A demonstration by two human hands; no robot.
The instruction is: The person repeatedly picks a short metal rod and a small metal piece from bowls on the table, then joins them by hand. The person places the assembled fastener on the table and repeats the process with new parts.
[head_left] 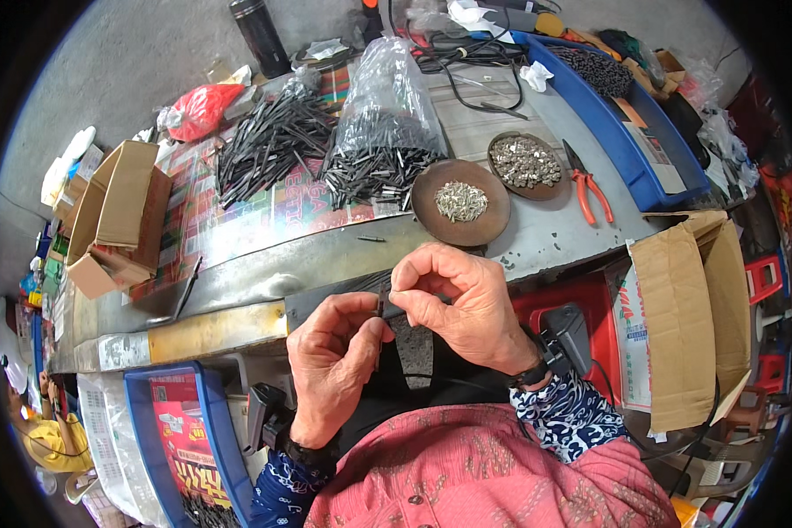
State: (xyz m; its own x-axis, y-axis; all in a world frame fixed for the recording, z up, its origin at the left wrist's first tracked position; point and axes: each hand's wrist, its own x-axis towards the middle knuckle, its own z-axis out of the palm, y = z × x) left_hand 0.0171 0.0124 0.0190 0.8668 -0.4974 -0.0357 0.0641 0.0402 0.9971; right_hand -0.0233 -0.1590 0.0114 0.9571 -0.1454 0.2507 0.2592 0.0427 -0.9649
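Note:
My left hand (330,356) is closed in a pinch around a slim dark stick-like piece (380,308), held upright in front of my body. Right beside it, the thumb and forefinger of my right hand (465,304) are pressed together at that piece; anything between them is too small to make out. Beyond the hands, a brown round dish (429,223) holds small silvery pins (460,202). Behind it, a second dish (547,193) contains small grey metal bits (524,161). A short dark piece (370,238) lies alone on the table.
Short black pieces (374,179) spill from a clear plastic bag (387,84) beside a heap of longer black strips (268,136). Red-handled pliers (592,195) lie right of the dishes. Cardboard boxes (128,207) and blue trays (581,92) flank the table; a red stool (603,308) stands below.

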